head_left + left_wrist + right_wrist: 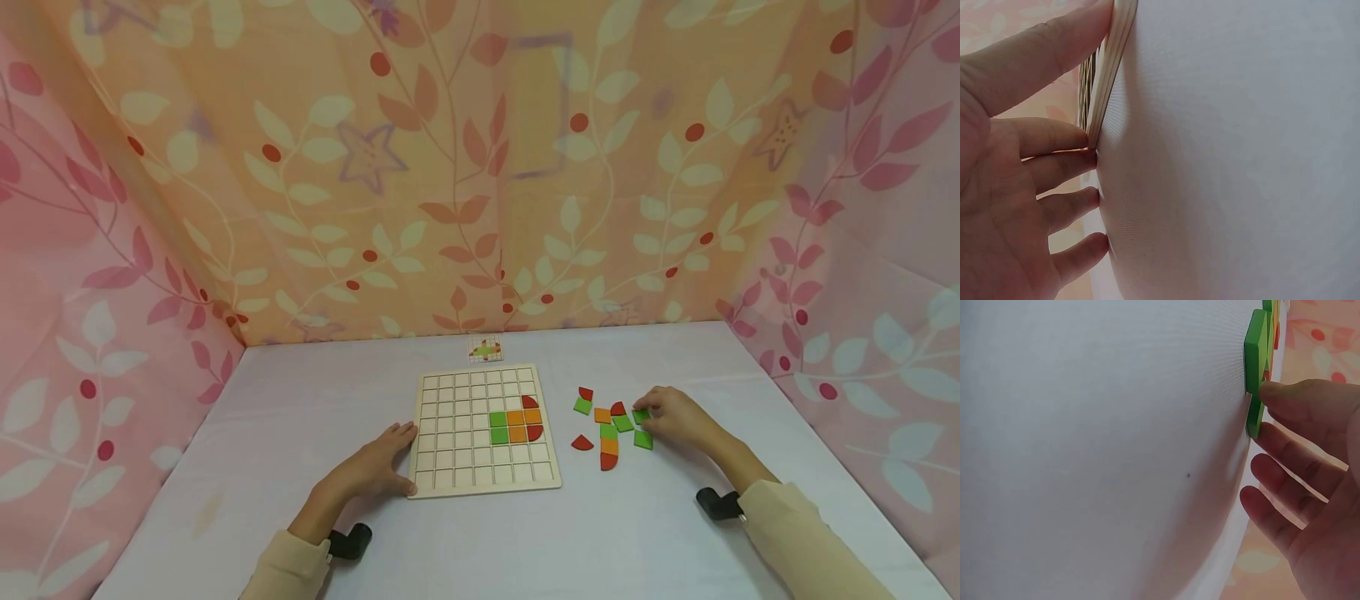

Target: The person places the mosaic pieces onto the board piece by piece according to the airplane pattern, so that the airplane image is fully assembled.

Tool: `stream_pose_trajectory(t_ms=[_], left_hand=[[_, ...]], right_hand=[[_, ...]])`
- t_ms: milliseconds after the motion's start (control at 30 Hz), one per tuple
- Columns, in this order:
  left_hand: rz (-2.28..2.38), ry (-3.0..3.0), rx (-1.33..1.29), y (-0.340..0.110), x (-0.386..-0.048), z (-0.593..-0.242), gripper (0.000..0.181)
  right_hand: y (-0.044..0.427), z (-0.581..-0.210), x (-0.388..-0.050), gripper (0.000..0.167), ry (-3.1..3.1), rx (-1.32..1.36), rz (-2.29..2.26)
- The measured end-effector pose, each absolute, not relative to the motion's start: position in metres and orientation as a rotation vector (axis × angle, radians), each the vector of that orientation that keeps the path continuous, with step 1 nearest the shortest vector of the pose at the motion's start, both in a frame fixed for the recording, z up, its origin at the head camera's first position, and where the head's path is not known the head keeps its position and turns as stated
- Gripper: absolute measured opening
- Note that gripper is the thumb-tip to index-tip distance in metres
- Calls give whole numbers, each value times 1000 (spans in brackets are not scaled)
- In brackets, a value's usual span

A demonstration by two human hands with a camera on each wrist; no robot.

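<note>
A square wooden grid board lies on the white table, with green, orange and red pieces set in cells toward its right side. My left hand rests at the board's left edge, thumb near the front corner. In the left wrist view the fingers of that hand are extended, with thumb and forefinger touching the board's rim. To the right of the board, my right hand pinches a green square tile by its edges. The right wrist view shows this tile at the fingertips, low against the table.
Loose pieces lie between board and right hand: a green square, an orange square, a red quarter-round and several others. A small pattern card lies behind the board. Patterned cloth walls the table's back and sides.
</note>
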State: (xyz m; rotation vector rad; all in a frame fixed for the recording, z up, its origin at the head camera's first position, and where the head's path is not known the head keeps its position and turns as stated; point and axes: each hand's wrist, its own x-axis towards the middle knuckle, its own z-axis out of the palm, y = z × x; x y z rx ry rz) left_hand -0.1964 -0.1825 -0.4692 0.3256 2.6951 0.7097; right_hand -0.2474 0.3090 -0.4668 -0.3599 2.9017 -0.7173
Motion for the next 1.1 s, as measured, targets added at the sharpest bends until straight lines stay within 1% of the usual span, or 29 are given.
stream_pose_trajectory(t_ms=[767,1100], left_hand=[[723,2687,330,-183,-197,-468,98],[709,2693,326,-182,-197,-469,98]], right_hand=[[308,-467,-248,27,2938,-372,-617],[310,-465,-248,25,2952,-379,-651]])
